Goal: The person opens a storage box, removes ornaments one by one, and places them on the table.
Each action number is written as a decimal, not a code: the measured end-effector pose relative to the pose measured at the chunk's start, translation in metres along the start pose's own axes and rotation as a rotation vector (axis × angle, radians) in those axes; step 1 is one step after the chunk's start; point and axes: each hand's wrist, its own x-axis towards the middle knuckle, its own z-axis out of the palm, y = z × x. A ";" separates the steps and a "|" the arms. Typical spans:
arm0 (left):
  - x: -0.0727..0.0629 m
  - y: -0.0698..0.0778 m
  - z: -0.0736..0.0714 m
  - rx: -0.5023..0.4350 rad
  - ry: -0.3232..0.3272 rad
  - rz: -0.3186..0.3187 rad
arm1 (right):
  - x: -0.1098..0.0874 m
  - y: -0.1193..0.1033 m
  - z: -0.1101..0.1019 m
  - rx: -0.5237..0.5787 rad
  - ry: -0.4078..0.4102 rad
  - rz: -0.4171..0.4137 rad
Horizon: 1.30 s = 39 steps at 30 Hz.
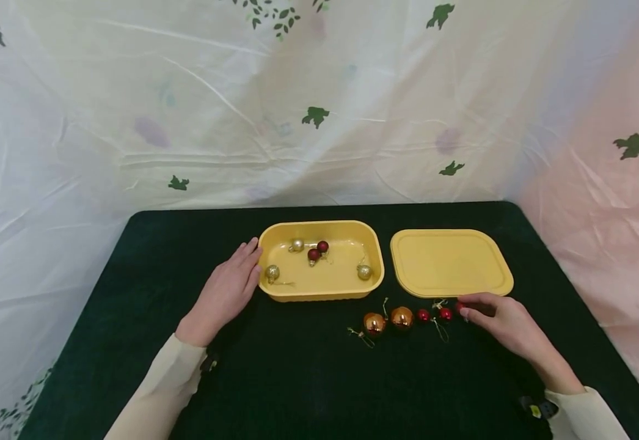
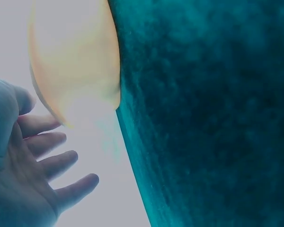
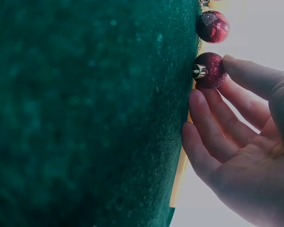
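Note:
My left hand (image 1: 230, 282) lies at the left end of a yellow plastic box (image 1: 330, 293), its fingers extended along the wall. The left wrist view shows these fingers spread beside the box (image 2: 80, 61). Inside the box are several small gold and dark red Christmas baubles. My right hand (image 1: 509, 324) pinches a red glitter bauble (image 3: 211, 71) between thumb and fingers, at the right end of a row on the table. A shiny red bauble (image 3: 213, 27) sits close by. In the head view, two red baubles and two larger copper-orange baubles (image 1: 402, 318) continue the row leftward.
The yellow lid (image 1: 451, 263) lies flat to the right of the box, just behind the row. A dark green cloth covers the table (image 1: 308, 379). Behind it hangs a pale curtain (image 1: 352, 153) with green leaf prints. Thin gold hanging strings trail from several baubles.

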 end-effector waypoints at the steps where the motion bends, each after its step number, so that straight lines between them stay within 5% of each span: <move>1: 0.001 0.000 0.000 -0.005 0.006 -0.001 | 0.000 -0.001 0.000 -0.003 -0.003 0.002; 11: 0.007 -0.007 -0.003 -0.021 -0.010 -0.028 | -0.003 -0.004 -0.003 -0.031 0.027 0.002; 17: 0.004 -0.011 -0.005 -0.036 -0.031 -0.012 | -0.008 -0.021 -0.013 -0.078 0.127 -0.040; 27: 0.005 -0.015 -0.006 -0.071 -0.047 -0.009 | -0.009 -0.084 -0.023 -0.018 0.290 -0.254; 39: -0.008 -0.014 -0.003 0.009 0.062 0.106 | 0.022 -0.168 -0.009 0.068 0.178 -0.454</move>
